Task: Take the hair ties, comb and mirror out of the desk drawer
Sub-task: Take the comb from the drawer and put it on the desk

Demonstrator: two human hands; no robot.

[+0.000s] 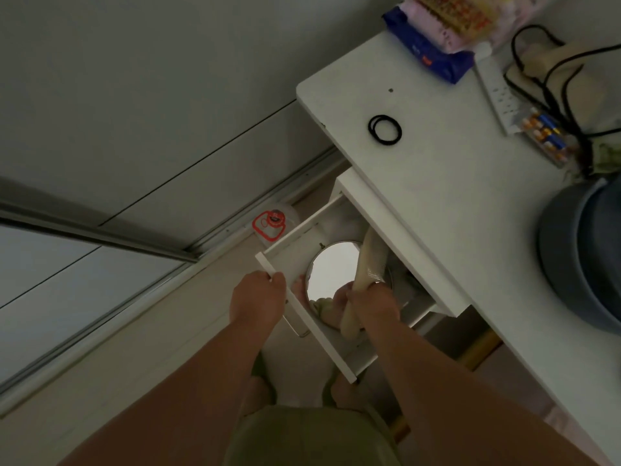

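Note:
The white desk drawer (pixel 304 326) is pulled open under the desk top (pixel 433 183). My left hand (pixel 258 297) grips the drawer's front edge. My right hand (pixel 369 306) is inside the drawer, closed around a cream comb (pixel 368 260) that slants up toward the desk. Under the comb lies a round mirror (pixel 331 272), flat in the drawer and partly covered by my hand. Two black hair ties (pixel 384 129) lie overlapping on the desk top, above the drawer.
On the desk's far end lie a blue and pink packet (pixel 433 45), a white power strip (pixel 497 92), black cables (pixel 551 82) and a pack of batteries (pixel 546 132). A grey-blue round container (pixel 584 250) stands at the right. A red-marked clear lid (pixel 270 223) lies on the floor.

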